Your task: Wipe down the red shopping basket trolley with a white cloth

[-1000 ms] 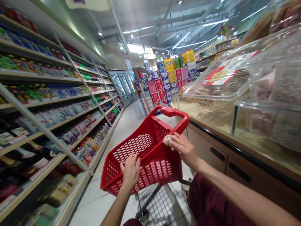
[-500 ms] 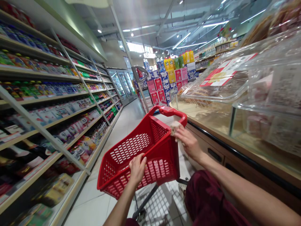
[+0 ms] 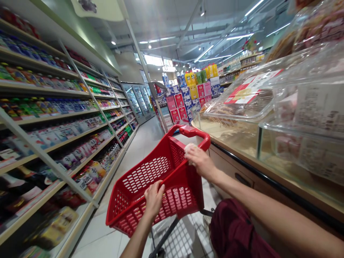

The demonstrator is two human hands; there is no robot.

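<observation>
In the head view, a red basket (image 3: 158, 186) is seen tilted on a wheeled frame in a store aisle. Its near rim is gripped by the left hand (image 3: 153, 198), fingers curled over the edge. A pale cloth (image 3: 189, 147) is pressed against the far right rim by the right hand (image 3: 200, 161), fingers closed on it. Stocked shelves (image 3: 53, 118) are ranged along the left and a glass counter (image 3: 268, 143) along the right.

Bright, even light from ceiling strip lights (image 3: 236, 36) and a glowing window patch (image 3: 154, 60) at the aisle's far end. Glare on the clear bin lids (image 3: 268, 89) at right. Wide-angle bending at the edges; shelves (image 3: 40, 118) at left smear with motion blur. Centre sharp; shadows soft and faint.
</observation>
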